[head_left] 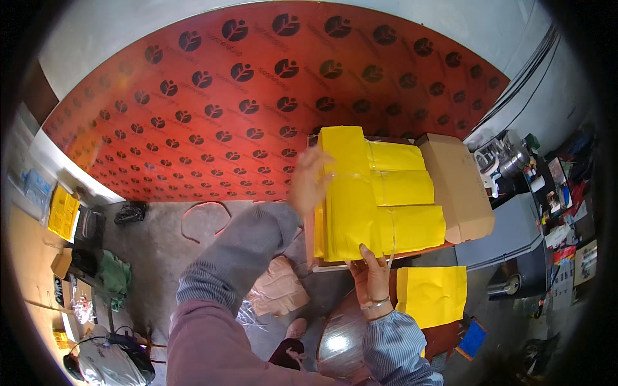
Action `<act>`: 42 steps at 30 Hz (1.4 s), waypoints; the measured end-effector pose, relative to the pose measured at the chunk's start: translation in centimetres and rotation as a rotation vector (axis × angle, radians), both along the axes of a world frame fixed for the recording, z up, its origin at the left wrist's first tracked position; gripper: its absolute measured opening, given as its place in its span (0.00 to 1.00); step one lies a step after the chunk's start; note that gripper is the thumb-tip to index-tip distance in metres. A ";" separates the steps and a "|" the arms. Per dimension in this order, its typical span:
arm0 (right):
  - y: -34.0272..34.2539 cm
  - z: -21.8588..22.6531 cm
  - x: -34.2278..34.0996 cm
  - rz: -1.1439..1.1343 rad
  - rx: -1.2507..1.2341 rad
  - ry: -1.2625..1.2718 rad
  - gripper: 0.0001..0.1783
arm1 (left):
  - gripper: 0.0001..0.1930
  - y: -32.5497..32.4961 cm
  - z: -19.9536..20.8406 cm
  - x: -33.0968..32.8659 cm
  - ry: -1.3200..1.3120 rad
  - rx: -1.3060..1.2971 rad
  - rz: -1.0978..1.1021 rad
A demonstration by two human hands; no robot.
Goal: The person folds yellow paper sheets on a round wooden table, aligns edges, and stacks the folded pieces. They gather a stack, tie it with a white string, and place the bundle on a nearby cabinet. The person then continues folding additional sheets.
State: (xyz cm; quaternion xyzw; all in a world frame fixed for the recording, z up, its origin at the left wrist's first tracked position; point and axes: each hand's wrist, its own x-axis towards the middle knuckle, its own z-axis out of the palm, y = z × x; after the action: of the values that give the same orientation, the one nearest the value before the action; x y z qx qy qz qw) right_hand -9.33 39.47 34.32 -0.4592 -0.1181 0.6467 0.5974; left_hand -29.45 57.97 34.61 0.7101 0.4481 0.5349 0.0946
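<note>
A tall stack of yellow envelopes point(351, 206) stands at the left end of a low support, with its long side running away from me. Beside it on the right lie several yellow bundles point(402, 188) in a row, with thin pale bands across them. My left hand point(312, 180) is raised at the stack's far left side; its fingers are smeared by motion. At the near edge, my right hand point(372, 280) has its thumb against the stack's front and its other fingers lower down, partly hidden. A pale strip hangs just right of that thumb.
A brown cardboard box point(456, 186) stands right of the bundles. Nearer me, more yellow envelopes point(432, 296) lie on a reddish-brown surface. A red printed panel point(257, 83) rises behind. Brown paper point(278, 286) lies on the floor. A cluttered desk point(553, 193) stands far right.
</note>
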 end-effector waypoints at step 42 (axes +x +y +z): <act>-1.4 -1.1 -0.8 -0.064 0.035 0.020 0.31 | 0.46 3.4 1.1 3.5 0.749 -0.207 -0.166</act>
State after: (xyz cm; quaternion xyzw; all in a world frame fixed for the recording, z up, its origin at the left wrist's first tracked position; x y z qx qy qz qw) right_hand -10.17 38.11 33.26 -0.4459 -0.1088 0.6294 0.6271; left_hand -25.92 61.40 35.67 0.8765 0.4442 0.1814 0.0383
